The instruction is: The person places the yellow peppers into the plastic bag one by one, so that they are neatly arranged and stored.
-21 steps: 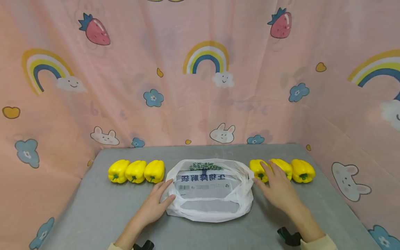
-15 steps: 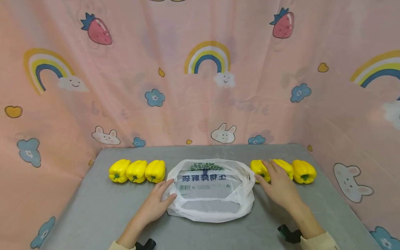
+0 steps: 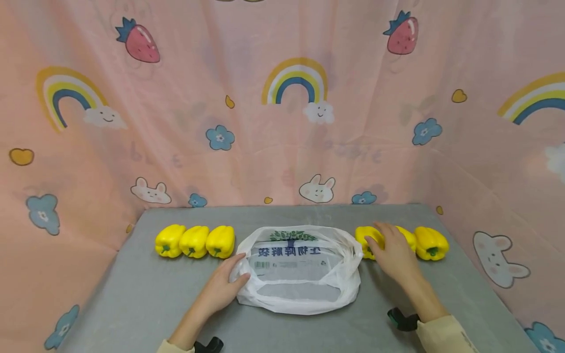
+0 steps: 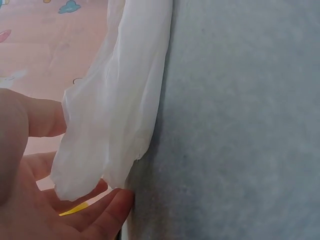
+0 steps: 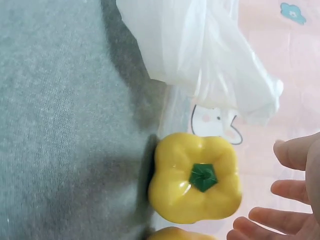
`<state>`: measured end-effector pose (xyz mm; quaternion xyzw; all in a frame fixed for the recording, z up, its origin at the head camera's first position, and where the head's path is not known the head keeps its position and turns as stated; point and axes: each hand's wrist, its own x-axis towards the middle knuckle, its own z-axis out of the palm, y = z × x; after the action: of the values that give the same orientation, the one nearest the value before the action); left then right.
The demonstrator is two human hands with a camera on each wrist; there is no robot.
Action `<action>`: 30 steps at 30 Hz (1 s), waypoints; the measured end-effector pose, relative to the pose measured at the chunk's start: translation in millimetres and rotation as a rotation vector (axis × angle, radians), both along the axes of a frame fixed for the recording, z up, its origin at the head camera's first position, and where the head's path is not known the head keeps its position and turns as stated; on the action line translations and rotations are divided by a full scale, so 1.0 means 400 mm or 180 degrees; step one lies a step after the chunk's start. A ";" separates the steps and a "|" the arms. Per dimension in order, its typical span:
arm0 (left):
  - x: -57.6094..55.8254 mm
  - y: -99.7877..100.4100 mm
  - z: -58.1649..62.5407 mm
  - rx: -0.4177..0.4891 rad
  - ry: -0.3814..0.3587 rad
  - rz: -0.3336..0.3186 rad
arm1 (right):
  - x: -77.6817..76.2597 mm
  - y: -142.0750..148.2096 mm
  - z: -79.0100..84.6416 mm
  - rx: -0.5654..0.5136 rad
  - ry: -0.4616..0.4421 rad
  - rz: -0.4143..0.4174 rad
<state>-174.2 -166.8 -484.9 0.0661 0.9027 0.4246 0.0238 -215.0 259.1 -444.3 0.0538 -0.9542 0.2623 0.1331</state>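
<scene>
A white plastic bag (image 3: 304, 304) lies in the middle of the grey table, its mouth spread toward me and dark print showing inside. My left hand (image 3: 220, 287) touches its left edge, thumb and fingers spread apart; in the left wrist view the fingers (image 4: 112, 212) lie by the bag's rim. Over the right row hovers my right hand (image 3: 397, 252), fingers extended. Under it is the nearest yellow bell pepper (image 3: 365, 238), partly covered; the right wrist view shows this bell pepper (image 5: 172, 187) apart from the fingers. The middle bell pepper (image 3: 408, 239) is mostly hidden by the hand.
At the right end of that row sits another bell pepper (image 3: 430, 243). Left of the bag stand three more: an outer pepper (image 3: 169, 240), a middle pepper (image 3: 194, 241) and an inner pepper (image 3: 220, 241). A pink patterned curtain (image 3: 282, 162) surrounds the table (image 3: 145, 304).
My right hand has left the bag's right edge and shifted slightly right, over the peppers. My left hand stays at the bag's left edge. The whole view has drifted slightly.
</scene>
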 end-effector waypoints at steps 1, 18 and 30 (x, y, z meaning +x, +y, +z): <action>-0.001 0.001 0.000 0.0010 -0.0021 0.0011 | -0.003 0.001 -0.002 -0.0018 -0.0025 -0.0019; -0.009 -0.001 -0.010 -0.0005 -0.0133 -0.0267 | -0.039 0.006 -0.031 -0.0186 -0.0473 -0.0016; -0.004 -0.008 -0.012 0.0154 0.0022 -0.0159 | -0.033 0.008 -0.034 -0.0232 -0.0488 0.0070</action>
<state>-175.8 -169.8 -489.6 0.0907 0.8902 0.4454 0.0296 -228.2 262.1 -458.0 0.0391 -0.9508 0.3016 0.0587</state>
